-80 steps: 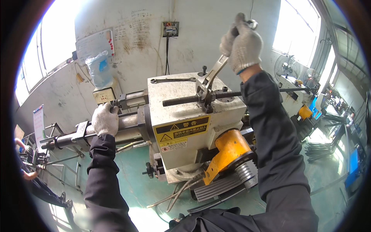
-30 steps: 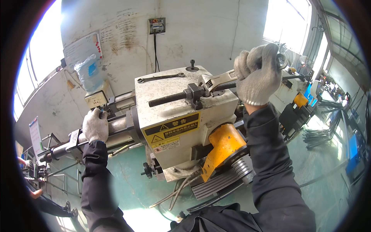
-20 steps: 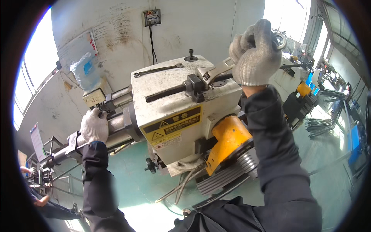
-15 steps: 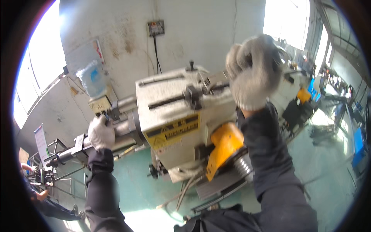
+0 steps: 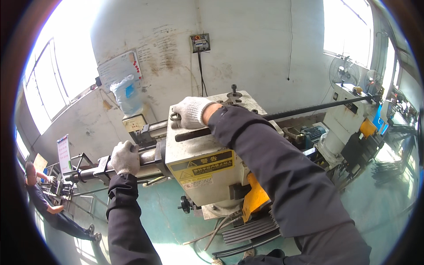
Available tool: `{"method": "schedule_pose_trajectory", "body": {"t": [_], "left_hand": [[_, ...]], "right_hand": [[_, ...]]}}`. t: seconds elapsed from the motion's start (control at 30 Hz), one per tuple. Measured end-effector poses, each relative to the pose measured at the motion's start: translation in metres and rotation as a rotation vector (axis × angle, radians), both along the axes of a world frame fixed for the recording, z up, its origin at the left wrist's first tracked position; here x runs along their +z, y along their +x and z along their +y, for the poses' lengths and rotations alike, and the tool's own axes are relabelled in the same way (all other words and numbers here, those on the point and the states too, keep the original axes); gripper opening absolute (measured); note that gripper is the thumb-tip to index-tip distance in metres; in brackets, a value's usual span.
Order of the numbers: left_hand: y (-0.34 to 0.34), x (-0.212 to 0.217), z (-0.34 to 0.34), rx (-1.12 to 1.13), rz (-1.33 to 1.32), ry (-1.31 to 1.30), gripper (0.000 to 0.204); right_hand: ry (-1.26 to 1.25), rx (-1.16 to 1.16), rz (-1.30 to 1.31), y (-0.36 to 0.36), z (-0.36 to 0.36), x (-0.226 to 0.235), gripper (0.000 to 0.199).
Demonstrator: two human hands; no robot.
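A white bending-type machine head [image 5: 198,150], boxy with black and yellow warning labels, stands in front of me. My left hand [image 5: 126,157], in a white knit glove, is closed over the round metal shaft [image 5: 149,156] leaving the machine's left side. My right hand [image 5: 193,112], gloved too, lies over the machine's top with its fingers curled. A small grey ring-shaped metal piece [image 5: 175,117] shows at its fingertips; I cannot tell what it belongs to. Below that wrist runs a black threaded rod [image 5: 192,134].
A long black bar [image 5: 320,107] stretches right toward a second white machine [image 5: 342,119]. Under my right arm sits an orange guard [image 5: 255,198], with grey strips [image 5: 249,230] stacked lower down. At far left another person [image 5: 55,212] stands by a metal frame. A handwheel [image 5: 184,205] juts out below.
My right hand has come down and left from its raised place at the right onto the machine's top. The view has shifted; my left hand stays on the shaft.
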State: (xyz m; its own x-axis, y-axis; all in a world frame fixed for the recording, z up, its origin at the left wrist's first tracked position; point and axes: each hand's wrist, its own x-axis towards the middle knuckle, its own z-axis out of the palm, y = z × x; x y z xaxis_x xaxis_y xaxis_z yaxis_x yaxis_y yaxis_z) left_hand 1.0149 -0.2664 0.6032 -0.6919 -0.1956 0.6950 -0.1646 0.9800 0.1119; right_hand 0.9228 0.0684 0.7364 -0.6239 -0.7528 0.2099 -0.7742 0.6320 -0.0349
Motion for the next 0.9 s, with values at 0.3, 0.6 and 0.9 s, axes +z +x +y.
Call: {"method": "schedule_pose_trajectory", "body": {"t": [0.3, 0.6, 0.9], "left_hand": [[0.013, -0.019, 0.005, -0.109, 0.234, 0.407, 0.017], [0.220, -0.035, 0.248, -0.978, -0.023, 0.728, 0.013], [0.343, -0.046, 0.396, -1.045, -0.341, 0.690, 0.011]], "right_hand": [[-0.818, 0.262, 0.134, 0.133, 0.129, -0.063, 0.031], [-1.082, -0.180, -0.442, 0.371, 0.184, -0.167, 0.063], [-1.950, -0.240, -0.847, 0.474, 0.226, -0.221, 0.029]]}}
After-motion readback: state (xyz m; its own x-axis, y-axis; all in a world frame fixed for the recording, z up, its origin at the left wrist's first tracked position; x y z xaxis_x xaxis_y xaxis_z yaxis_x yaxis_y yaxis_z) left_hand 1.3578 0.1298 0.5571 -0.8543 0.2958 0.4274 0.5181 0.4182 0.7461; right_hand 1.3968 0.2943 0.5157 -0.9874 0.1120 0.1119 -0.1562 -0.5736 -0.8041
